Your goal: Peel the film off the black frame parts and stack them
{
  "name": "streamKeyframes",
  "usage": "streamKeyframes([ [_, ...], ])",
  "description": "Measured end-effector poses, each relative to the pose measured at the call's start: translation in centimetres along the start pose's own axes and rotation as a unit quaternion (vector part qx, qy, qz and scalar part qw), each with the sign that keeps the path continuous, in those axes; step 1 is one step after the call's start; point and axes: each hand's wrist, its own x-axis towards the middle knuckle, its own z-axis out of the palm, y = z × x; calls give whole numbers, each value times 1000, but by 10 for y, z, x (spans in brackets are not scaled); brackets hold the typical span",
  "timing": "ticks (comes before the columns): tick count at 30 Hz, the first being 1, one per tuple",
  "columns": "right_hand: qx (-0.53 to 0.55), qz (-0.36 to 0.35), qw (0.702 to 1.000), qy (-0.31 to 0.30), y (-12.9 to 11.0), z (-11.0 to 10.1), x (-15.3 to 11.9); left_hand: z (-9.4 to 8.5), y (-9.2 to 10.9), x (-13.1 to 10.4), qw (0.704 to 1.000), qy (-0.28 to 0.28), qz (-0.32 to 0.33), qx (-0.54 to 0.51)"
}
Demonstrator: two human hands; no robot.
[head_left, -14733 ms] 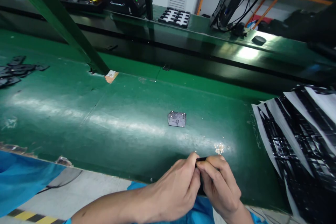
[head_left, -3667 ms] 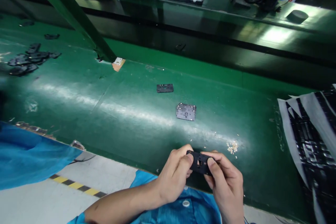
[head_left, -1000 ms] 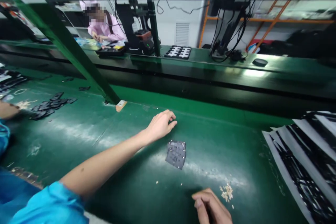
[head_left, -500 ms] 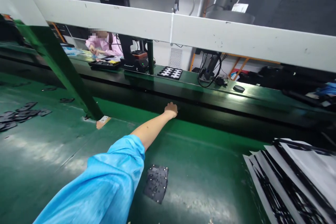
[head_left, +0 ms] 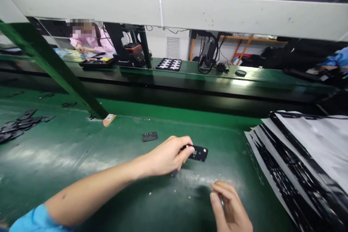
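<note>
My left hand (head_left: 174, 154) reaches in from the lower left and pinches a small black plate-like part (head_left: 200, 153) above the green table. Another dark piece shows just under that hand. Farther back, a similar black part (head_left: 149, 136) lies flat on the green surface (head_left: 127, 195). My right hand (head_left: 231, 204) is at the bottom, right of the held part and apart from it. Its thumb and fingers curve close together, and a small shiny thing shows between them, too unclear to name.
Black parts (head_left: 25, 121) lie scattered at the left. A slanted green post (head_left: 65, 74) meets the table. White sheets with black pieces (head_left: 318, 145) are stacked at the right. Behind a white beam (head_left: 190, 9), a person in pink (head_left: 91, 40) sits across the conveyor.
My left hand has come back from the conveyor edge and now grips a black part. My right hand has come into view. The dark parts near the front middle are no longer lying together there.
</note>
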Motion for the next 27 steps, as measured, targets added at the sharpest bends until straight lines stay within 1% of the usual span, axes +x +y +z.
streamKeyframes([
  [2, -4, -32, 999, -14, -12, -2, 8, 14, 7, -35, 1000, 16, 17, -21],
  [4, -3, -62, 998, -34, -24, 0, 13, 28, 9, -59, 998, 37, 27, -31],
  [7, 5, -109, 992, -66, -36, 6, 12, 51, 5, -83, 996, 69, 29, -53],
  [9, 10, -134, 989, -68, -42, 8, 9, 63, 1, -94, 994, 85, 26, -62],
  [11, 6, -150, 987, -66, -47, 8, 5, 72, 0, -102, 993, 92, 25, -63],
  [13, -9, -163, 984, -70, -51, 7, 2, 76, 2, -108, 993, 95, 23, -61],
  [15, -23, -178, 981, -73, -53, 5, 0, 78, 5, -112, 993, 98, 25, -62],
  [19, -32, -202, 977, -61, -53, 4, -4, 80, 11, -117, 994, 92, 18, -63],
  [23, -47, -213, 974, -60, -53, 2, -5, 85, 10, -120, 995, 74, 2, -61],
  [27, -61, -224, 970, -67, -55, 0, -4, 89, 9, -121, 994, 77, 3, -74],
])
